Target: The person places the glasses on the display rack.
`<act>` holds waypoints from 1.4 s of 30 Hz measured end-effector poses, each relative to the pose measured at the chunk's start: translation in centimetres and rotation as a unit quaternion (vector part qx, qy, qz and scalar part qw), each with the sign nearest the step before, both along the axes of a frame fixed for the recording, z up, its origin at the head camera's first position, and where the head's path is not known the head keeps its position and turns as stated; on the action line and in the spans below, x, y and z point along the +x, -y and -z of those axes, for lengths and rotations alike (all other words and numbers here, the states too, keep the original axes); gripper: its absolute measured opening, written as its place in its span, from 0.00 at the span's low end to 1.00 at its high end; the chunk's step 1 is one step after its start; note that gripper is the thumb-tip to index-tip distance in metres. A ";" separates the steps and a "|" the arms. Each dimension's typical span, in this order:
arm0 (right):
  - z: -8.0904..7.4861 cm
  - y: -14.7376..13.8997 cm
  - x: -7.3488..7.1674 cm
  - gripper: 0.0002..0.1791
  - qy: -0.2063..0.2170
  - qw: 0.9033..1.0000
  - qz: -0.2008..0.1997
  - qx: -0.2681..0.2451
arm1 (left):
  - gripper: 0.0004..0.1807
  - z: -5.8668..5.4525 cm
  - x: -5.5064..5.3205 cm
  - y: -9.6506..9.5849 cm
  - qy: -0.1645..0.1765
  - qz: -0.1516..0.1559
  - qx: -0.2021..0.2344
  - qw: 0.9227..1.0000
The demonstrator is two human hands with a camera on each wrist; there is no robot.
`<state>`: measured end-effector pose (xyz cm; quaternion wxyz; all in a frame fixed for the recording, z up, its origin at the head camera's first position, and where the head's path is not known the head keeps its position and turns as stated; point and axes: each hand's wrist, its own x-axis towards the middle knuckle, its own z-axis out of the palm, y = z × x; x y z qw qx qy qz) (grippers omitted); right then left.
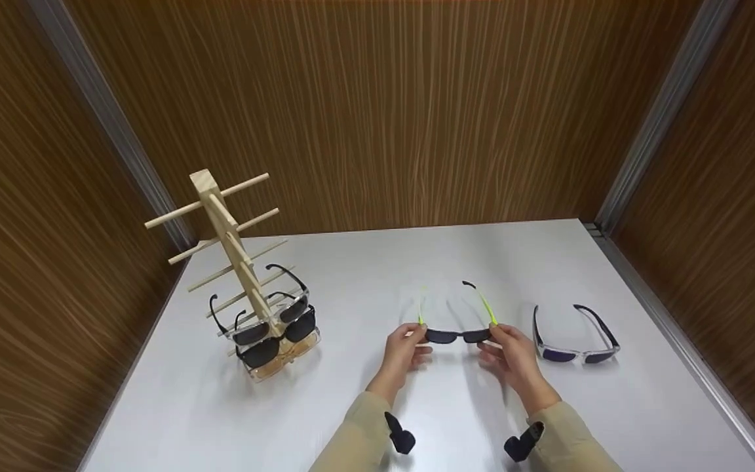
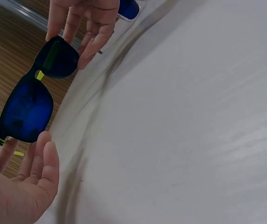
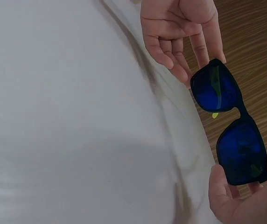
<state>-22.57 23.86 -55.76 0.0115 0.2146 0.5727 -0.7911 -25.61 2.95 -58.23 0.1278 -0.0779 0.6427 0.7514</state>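
Observation:
Both hands hold a pair of dark-framed sunglasses (image 1: 443,337) by its outer corners, above the white table. My left hand (image 1: 401,357) pinches the left corner and my right hand (image 1: 512,357) pinches the right one. The yellow-green temples stand unfolded, pointing away from me, with a dark tip on the right one. In the left wrist view the lenses (image 2: 28,109) look blue, with the left hand (image 2: 24,186) at the near end. The right wrist view shows the right hand (image 3: 245,200) at the lower corner of the frame.
Clear-framed sunglasses (image 1: 560,356) with dark temples lie unfolded on the table (image 1: 377,269) to the right. At left stands a wooden display rack (image 1: 227,229) with crossbars; several pairs of glasses (image 1: 261,353) hang on its lower bars. Wood-grain panels (image 1: 377,118) enclose the table.

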 end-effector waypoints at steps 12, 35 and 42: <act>-1.3 0.7 0.6 0.21 -0.019 0.999 -0.026 -0.007 | 0.18 -1.7 1.4 1.5 -0.024 0.000 0.004 1.000; -4.0 2.8 1.5 0.20 -0.060 0.995 -0.082 -0.024 | 0.20 -4.4 5.1 4.6 -0.101 -0.024 0.002 0.995; -4.7 3.3 1.6 0.17 -0.065 0.993 -0.096 -0.026 | 0.22 -5.4 5.8 5.6 -0.123 -0.020 -0.015 0.992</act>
